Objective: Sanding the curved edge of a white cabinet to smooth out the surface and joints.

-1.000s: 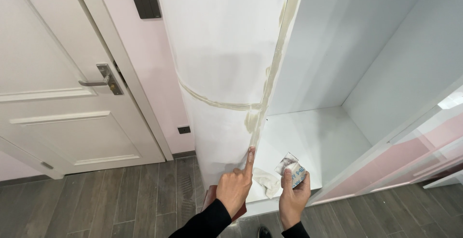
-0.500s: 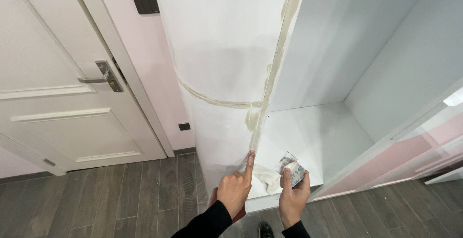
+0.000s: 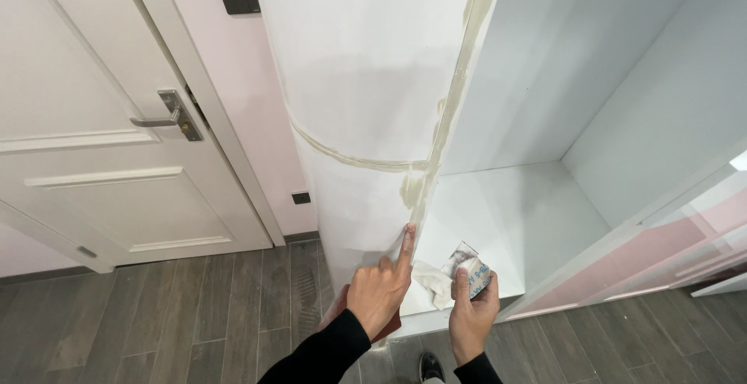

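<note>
White cabinet panel (image 3: 366,119): left hand (image 3: 379,294) forefinger touching edge; right hand (image 3: 469,314) grip holding crumpled packet (image 3: 469,269).

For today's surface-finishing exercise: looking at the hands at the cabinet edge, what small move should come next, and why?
Probably bring the folded sandpaper in the right hand up to the spot that the left hand index finger touches on the cabinet side panel. A yellowish filler line runs down that front edge, and the paper is held just beside it.
</note>
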